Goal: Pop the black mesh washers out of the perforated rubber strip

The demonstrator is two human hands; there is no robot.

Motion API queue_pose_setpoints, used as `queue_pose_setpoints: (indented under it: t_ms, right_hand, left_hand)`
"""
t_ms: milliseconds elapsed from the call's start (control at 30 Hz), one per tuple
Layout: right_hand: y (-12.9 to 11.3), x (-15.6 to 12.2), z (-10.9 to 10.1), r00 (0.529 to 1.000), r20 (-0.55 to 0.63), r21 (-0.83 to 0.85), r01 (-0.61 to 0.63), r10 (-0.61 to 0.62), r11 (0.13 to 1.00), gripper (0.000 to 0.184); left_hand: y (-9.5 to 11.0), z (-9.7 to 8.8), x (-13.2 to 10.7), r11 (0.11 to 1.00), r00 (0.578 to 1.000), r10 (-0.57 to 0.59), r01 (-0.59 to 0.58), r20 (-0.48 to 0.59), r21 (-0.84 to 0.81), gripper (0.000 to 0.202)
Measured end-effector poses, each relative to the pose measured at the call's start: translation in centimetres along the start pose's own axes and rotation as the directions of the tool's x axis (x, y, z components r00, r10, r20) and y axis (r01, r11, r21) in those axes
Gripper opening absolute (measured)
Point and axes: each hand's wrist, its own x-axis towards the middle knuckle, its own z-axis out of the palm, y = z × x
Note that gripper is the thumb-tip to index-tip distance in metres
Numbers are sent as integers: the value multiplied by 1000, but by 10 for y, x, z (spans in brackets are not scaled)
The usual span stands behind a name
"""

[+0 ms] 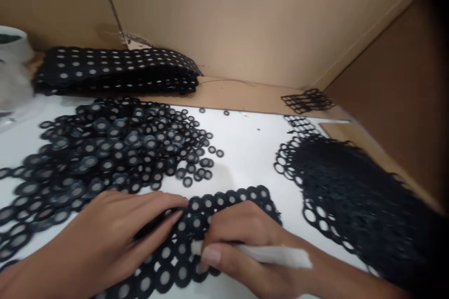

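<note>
Black sheet of joined rings (182, 248) lay under left hand (119, 233) and right hand (242, 236)
Right hand gripped a white stick-like tool (277, 256); left's hold couldn't be told; loose black rings (105, 147) lay left of the sheet

White container (17, 49) far left, tan wall (245, 18) behind — torn patch (138, 44) low down, brown panel (396, 88) right
</note>
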Motion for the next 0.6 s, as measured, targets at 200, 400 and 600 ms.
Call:
queue_pose_setpoints:
  t_ms: [200,400,600]
  right_hand:
    - [-5,-6,4,997,-53,-164,-70,62,984,42]
    - [24,-7,13,976,-134,-190,145,-172,971,32]
    - [30,-12,4,988,-71,-140,125,-136,982,25]
  left_hand:
    - [11,-9,9,999,998,-40,39,44,26,19]
    - [11,-7,9,998,998,-33,30,62,49,20]
    - [11,-8,10,998,995,-48,43,82,52,19]
